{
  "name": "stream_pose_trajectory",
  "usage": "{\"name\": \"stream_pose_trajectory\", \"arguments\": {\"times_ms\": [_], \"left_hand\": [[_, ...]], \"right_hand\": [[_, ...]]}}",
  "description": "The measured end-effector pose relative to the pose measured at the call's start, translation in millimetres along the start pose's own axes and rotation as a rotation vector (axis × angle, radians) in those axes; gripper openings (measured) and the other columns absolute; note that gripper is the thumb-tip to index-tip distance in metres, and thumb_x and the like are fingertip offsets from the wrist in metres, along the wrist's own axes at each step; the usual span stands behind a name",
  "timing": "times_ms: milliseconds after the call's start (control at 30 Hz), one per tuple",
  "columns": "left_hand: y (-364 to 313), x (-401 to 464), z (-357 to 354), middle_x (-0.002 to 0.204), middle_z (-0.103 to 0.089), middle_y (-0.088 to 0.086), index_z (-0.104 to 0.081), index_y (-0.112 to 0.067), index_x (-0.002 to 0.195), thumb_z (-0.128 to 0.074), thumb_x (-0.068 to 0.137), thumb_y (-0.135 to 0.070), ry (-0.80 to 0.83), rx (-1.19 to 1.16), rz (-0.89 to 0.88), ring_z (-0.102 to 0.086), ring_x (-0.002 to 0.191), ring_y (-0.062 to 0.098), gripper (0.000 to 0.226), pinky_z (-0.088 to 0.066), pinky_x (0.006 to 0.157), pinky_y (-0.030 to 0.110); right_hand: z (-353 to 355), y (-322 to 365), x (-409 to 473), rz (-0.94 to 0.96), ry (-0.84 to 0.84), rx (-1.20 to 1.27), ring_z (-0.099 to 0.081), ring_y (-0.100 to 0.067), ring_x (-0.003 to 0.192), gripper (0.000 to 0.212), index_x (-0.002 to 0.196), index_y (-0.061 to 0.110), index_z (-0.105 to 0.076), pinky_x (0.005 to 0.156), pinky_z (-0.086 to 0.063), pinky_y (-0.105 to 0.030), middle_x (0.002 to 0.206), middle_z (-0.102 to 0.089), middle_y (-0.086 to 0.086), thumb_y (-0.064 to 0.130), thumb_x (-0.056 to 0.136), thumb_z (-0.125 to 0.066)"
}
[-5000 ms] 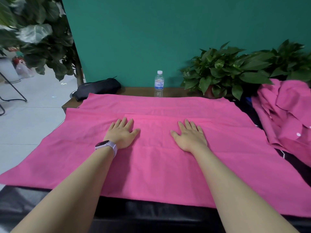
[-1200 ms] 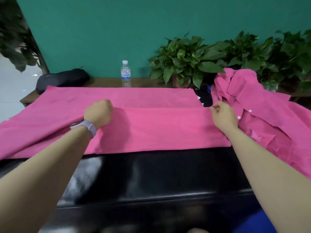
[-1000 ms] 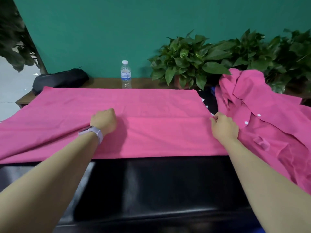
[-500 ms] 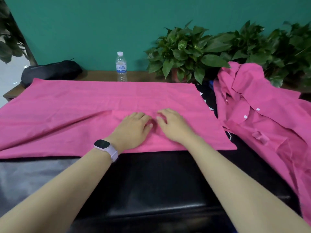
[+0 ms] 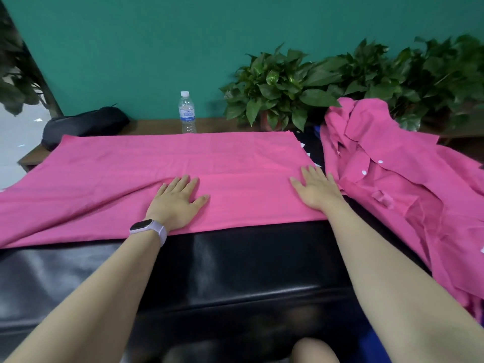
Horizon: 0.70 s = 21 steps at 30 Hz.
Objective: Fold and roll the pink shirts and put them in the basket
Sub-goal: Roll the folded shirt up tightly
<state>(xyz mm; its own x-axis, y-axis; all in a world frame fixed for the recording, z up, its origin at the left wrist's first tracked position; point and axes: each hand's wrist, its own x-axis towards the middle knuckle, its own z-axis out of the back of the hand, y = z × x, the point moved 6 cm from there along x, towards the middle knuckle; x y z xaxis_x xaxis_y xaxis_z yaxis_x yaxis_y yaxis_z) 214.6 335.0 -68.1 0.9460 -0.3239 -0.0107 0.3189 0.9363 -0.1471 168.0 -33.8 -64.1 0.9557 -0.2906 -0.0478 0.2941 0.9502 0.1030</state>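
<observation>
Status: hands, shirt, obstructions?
Left hand, right hand flat on folded pink shirt. Not rolled. Second shirt heaped right; basket unseen.

Bare forearms, no sleeves. Left wrist: smartwatch (image 5: 141, 226), dark rectangular screen, pale lilac strap (image 5: 160, 231).

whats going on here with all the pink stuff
A person is folding a pink shirt spread on a black table. The left hand and right hand both press flat on its folded near part. A pile of unfolded pink shirts lies to the right. Nothing is rolled yet, and no basket is in view.
</observation>
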Motion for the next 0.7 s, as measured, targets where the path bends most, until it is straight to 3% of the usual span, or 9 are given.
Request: {"name": "stream_pose_trajectory", "arguments": {"times_ms": [400,500,533,567,600,633,700], "left_hand": [[-25,-113,-6,0.168,-0.005,-0.006,-0.012,-0.03,0.161,-0.017,0.095,-0.073,-0.07,-0.075,-0.027,0.0,0.155,0.013,0.078,0.001,0.126,0.04],[-28,-129,1,0.164,-0.026,-0.004,-0.036,-0.026,0.155,-0.035,0.101,-0.057,-0.131,-0.158,-0.032,-0.019,0.153,0.018,0.062,-0.014,0.125,0.04],[-29,-135,6,0.155,-0.044,-0.001,-0.052,-0.023,0.144,-0.042,0.101,-0.046,-0.196,-0.206,-0.022,-0.036,0.145,0.022,0.05,-0.029,0.118,0.039],[-31,-140,13,0.135,-0.062,0.002,-0.065,-0.021,0.125,-0.046,0.099,-0.037,-0.276,-0.234,0.002,-0.054,0.129,0.027,0.037,-0.045,0.101,0.037],[-36,-146,19,0.112,-0.07,0.003,-0.07,-0.018,0.107,-0.046,0.096,-0.03,-0.332,-0.215,0.024,-0.064,0.108,0.028,0.029,-0.048,0.081,0.034],[-41,-152,22,0.097,-0.07,0.003,-0.069,-0.016,0.097,-0.046,0.094,-0.027,-0.355,-0.163,0.023,-0.065,0.095,0.029,0.025,-0.044,0.07,0.033],[-54,-160,19,0.106,-0.069,0.004,-0.067,-0.016,0.107,-0.045,0.096,-0.027,-0.34,-0.104,-0.077,-0.061,0.103,0.028,0.027,-0.043,0.078,0.034]], "right_hand": [[-7,-26,-90,0.049,-0.013,0.012,0.004,-0.012,0.156,0.077,0.162,0.028,-0.006,0.125,0.008,-0.042,0.17,-0.001,0.006,0.07,0.098,-0.006],[-9,-30,-110,0.025,-0.004,-0.019,0.002,-0.016,0.156,0.076,0.163,0.027,-0.007,0.124,0.007,-0.044,0.17,-0.001,0.004,0.069,0.098,-0.006],[-7,-30,-114,0.003,0.005,-0.042,0.001,-0.017,0.156,0.075,0.163,0.026,-0.008,0.124,0.006,-0.046,0.17,-0.002,0.003,0.067,0.1,-0.007],[-4,-27,-116,-0.008,0.012,-0.074,-0.002,-0.019,0.156,0.073,0.163,0.023,-0.01,0.124,0.005,-0.048,0.17,-0.005,0.0,0.063,0.102,-0.009],[1,-19,-118,0.008,0.009,-0.103,-0.007,-0.021,0.156,0.069,0.162,0.02,-0.014,0.124,0.002,-0.049,0.17,-0.01,-0.002,0.058,0.104,-0.013],[6,-4,-120,0.057,-0.007,-0.112,-0.013,-0.022,0.155,0.065,0.161,0.017,-0.021,0.125,-0.003,-0.05,0.168,-0.017,-0.005,0.052,0.106,-0.02],[15,43,-124,0.221,-0.059,-0.039,-0.029,-0.024,0.149,0.057,0.156,0.016,-0.035,0.124,-0.018,-0.046,0.163,-0.033,-0.006,0.044,0.106,-0.035]]}}
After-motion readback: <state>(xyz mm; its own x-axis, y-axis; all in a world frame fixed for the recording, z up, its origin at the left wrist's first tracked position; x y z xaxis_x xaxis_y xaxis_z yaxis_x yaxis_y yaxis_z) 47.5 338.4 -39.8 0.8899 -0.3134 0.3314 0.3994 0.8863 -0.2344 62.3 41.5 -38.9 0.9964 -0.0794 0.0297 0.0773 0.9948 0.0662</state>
